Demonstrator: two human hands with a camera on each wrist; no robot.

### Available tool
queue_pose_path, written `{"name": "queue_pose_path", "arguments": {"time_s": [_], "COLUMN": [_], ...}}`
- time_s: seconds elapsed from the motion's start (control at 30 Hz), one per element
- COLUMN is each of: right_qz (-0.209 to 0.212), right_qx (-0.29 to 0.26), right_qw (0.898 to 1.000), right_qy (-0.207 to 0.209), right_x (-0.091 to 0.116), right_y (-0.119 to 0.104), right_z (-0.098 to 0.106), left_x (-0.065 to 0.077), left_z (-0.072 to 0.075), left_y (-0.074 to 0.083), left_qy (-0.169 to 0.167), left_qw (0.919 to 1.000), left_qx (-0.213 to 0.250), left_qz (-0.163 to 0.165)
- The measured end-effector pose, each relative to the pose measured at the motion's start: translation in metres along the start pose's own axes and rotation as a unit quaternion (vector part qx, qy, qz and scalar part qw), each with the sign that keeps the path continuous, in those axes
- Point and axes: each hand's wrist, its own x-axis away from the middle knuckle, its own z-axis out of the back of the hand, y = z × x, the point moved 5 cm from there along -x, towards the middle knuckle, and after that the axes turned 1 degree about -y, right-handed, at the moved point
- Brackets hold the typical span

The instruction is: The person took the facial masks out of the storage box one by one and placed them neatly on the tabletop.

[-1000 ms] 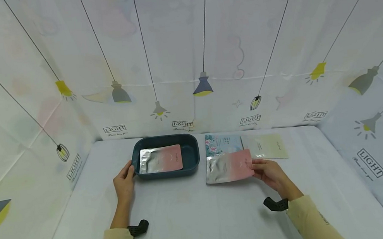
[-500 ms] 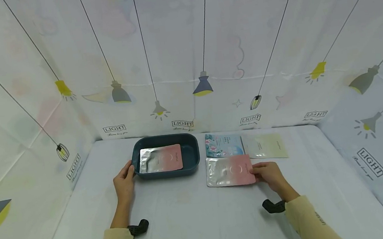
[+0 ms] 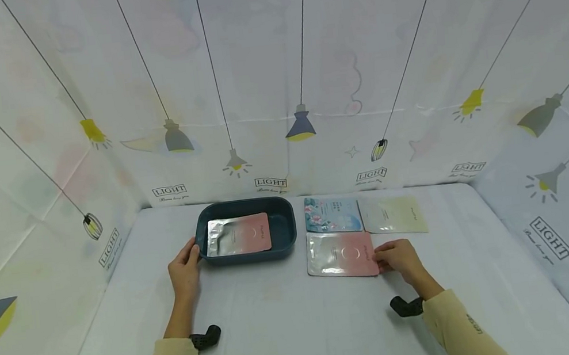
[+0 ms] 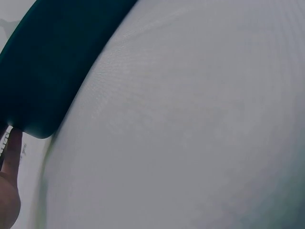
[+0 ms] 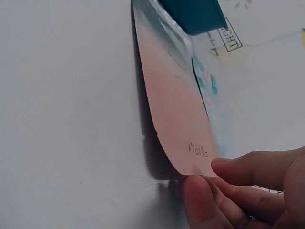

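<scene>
A dark teal basin (image 3: 283, 227) stands at the back left of the table. My left hand (image 3: 185, 272) holds it at its left end, and in the left wrist view a finger (image 4: 13, 152) meets the basin's corner. In the basin lies a pink-and-silver foil sachet (image 3: 241, 235). My right hand (image 3: 399, 259) pinches the right edge of a second pink-and-silver sachet (image 3: 341, 254). In the right wrist view, thumb and fingers grip this sachet's lettered end, which is raised a little over a shadow. The sachet lies just in front of a blue floral sachet (image 3: 332, 215).
A pale yellow-green sachet (image 3: 394, 216) lies right of the blue one. White cloth covers the table (image 3: 290, 327). Behind it hangs a white curtain (image 3: 251, 59) printed with lamps. Each wrist carries a black camera mount (image 3: 206, 337).
My right hand has brought the pink-and-silver sachet down and slightly toward me, flatter over the table, uncovering the blue sachet behind. My left hand and the basin have stayed in place.
</scene>
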Motion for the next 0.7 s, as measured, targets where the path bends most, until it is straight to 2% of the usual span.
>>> {"name": "queue_pose_path", "arguments": {"time_s": [0.17,0.3,0.7], "right_qz": [0.002,0.011,0.064], "right_qx": [0.01,0.011,0.002], "right_qw": [1.0,1.0,0.997], "right_qy": [0.006,0.005,-0.03], "right_x": [0.0,-0.003,-0.009], "right_y": [-0.003,-0.012,-0.068], "right_z": [0.004,0.005,-0.006], "left_x": [0.0,0.0,0.0], "left_z": [-0.001,-0.001,-0.001], "left_y": [-0.002,-0.002,-0.002], "left_qy": [0.003,0.006,0.007], "left_qw": [0.9998,0.9998,0.9999], "left_qx": [-0.009,-0.008,-0.005], "left_qz": [-0.018,-0.02,-0.007]}}
